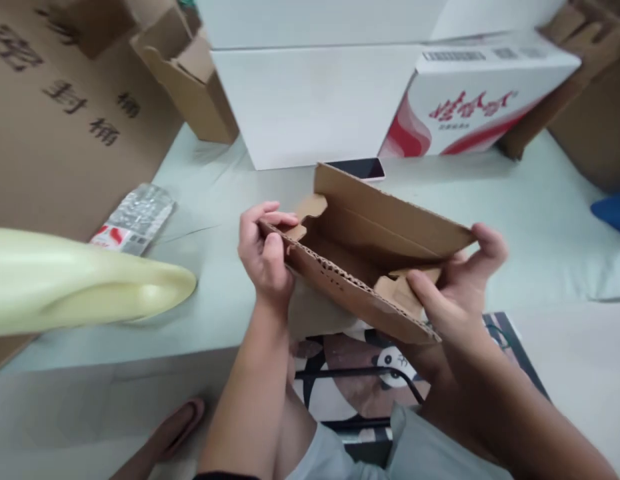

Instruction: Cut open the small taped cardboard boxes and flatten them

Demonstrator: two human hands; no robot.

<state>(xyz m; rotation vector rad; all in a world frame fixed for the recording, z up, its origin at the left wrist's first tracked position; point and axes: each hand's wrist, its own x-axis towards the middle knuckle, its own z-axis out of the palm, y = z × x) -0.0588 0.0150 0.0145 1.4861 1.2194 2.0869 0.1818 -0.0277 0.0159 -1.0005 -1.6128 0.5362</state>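
Tilted between my hands is a small brown cardboard box, its top open and its inside showing. My left hand grips the box's left end, thumb outside the near wall and fingers over the wall near a small folded flap. At the right end, my right hand has its thumb on an inner flap and its fingers around the far corner. The box is held above the near edge of the pale green table surface. Part of my right hand's fingers is hidden behind the cardboard.
Beyond the box lies a phone before a white carton and a red-and-white printed box. A smaller open carton stands at back left. On the left are a clear-wrapped package, a yellow-green object and a large printed carton.
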